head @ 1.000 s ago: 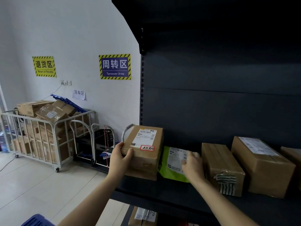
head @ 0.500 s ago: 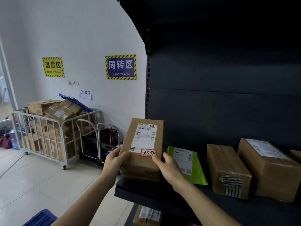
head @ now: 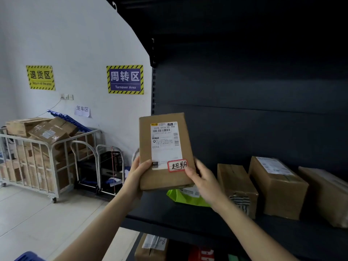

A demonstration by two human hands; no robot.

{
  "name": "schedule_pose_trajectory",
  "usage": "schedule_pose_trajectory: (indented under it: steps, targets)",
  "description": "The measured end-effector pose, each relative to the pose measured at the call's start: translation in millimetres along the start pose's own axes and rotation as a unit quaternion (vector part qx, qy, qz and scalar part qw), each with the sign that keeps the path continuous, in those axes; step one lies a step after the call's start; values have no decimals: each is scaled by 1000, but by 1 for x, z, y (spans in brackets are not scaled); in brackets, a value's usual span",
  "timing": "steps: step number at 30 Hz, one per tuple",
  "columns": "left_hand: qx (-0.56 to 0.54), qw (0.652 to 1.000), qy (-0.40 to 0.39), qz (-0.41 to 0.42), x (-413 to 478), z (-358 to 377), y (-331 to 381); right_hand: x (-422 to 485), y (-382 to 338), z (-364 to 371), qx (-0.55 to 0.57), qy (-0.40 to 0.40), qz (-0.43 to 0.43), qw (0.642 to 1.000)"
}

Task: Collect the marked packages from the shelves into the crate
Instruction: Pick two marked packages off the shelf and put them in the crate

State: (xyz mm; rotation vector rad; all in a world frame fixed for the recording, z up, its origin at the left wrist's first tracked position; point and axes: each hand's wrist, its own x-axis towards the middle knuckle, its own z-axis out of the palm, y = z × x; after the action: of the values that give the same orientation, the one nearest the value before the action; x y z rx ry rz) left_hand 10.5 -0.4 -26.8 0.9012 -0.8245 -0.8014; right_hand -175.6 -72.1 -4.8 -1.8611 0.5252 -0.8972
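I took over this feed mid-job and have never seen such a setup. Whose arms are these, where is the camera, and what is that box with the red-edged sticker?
No machine here: a person's bare arms, filmed by one wide-angle camera on their head, looking forward and down. The left hand and right hand grip a flat cardboard package, held above the dark shelf. Its red-bordered sticker bears handwriting, so it is likely a marked one. On the shelf lie a green mailer bag and three brown boxes. A loaded cage trolley stands by the wall.
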Motion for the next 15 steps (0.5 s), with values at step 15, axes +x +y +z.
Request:
schedule_pose_trajectory:
  steps: [15]
  targets:
    - [29, 994, -7, -105, 13, 30, -51, -9, 51, -77, -579, 83, 310, 749]
